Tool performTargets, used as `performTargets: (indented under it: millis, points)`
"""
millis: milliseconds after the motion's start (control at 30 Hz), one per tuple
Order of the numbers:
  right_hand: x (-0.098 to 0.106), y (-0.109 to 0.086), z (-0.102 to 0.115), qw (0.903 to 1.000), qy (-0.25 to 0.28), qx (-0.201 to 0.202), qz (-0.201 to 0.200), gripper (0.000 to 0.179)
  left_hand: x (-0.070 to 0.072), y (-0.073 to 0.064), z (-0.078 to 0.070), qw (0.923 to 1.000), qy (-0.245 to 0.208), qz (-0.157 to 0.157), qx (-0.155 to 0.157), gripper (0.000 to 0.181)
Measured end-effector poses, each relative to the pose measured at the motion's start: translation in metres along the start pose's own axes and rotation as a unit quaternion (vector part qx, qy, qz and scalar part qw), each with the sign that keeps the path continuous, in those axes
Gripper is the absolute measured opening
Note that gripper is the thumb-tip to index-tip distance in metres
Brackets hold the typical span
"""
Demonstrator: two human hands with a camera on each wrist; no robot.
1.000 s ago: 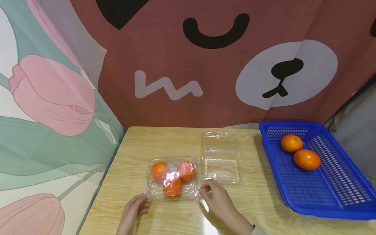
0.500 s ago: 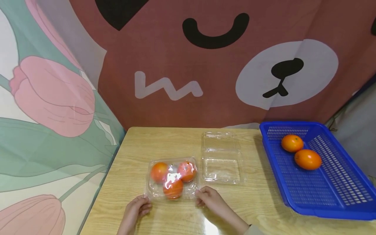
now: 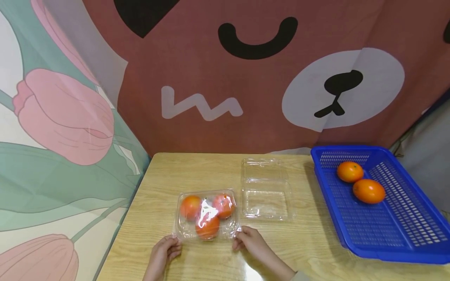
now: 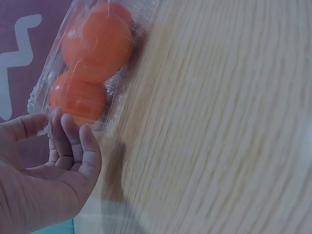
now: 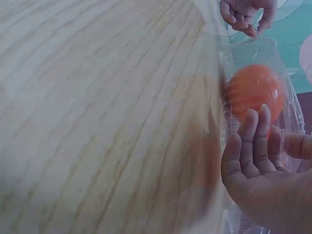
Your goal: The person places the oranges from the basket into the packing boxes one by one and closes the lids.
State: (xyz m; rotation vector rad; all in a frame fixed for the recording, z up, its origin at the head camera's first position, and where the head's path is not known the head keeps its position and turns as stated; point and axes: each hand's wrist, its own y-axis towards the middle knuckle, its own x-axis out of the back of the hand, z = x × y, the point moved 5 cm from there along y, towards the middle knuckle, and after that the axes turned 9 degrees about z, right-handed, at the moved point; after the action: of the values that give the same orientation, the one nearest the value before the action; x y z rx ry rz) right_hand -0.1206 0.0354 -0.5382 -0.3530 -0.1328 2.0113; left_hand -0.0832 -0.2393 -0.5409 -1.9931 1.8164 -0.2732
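A clear plastic clamshell box [image 3: 225,231] with its lid down sits on the table in the head view, three oranges [image 3: 208,228] showing through it. At its near left corner, my left hand [image 3: 163,251] pinches the edge between thumb and fingers. The near right corner is held the same way by my right hand [image 3: 254,246]. The left wrist view has the left thumb and fingertips [image 4: 57,113] at the box's rim, oranges [image 4: 80,100] behind them. From the right wrist, an orange [image 5: 256,92] shows beyond my curved fingers, and the left hand [image 5: 248,12] is at the far corner.
Right of the closed box, a second clear clamshell box [image 3: 265,203] lies open with its lid folded back. A blue plastic basket [image 3: 377,230] stands at the right, holding two oranges [image 3: 368,191]. A printed curtain [image 3: 211,136] hangs behind the wooden table [image 3: 140,218].
My right hand has moved left and slightly nearer, onto the near right corner of the box. The left hand has shifted slightly right and nearer, still at its corner. The box has barely moved.
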Motion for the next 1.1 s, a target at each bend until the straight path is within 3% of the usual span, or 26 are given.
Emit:
performTargets:
  millis: [333,567,833,1100]
  points:
    - [0.002,-0.001,-0.001,0.9997,0.002,0.014,0.022,0.023,0.002,0.003,0.003,0.9997,-0.024,0.007,-0.001,0.017]
    - [0.0,0.004,-0.001,0.9999,0.0,0.008,0.015,0.026,0.001,0.002,0.004,0.9984,-0.055,0.008,-0.007,0.018]
    - [-0.008,0.021,0.0,0.999,-0.045,-0.003,-0.001,0.027,0.005,0.004,0.001,0.9952,-0.089,-0.026,-0.032,0.015]
    - [-0.011,0.032,0.0,0.998,-0.063,-0.008,-0.008,0.031,0.007,0.007,0.0,0.9941,-0.095,-0.043,-0.03,0.014]
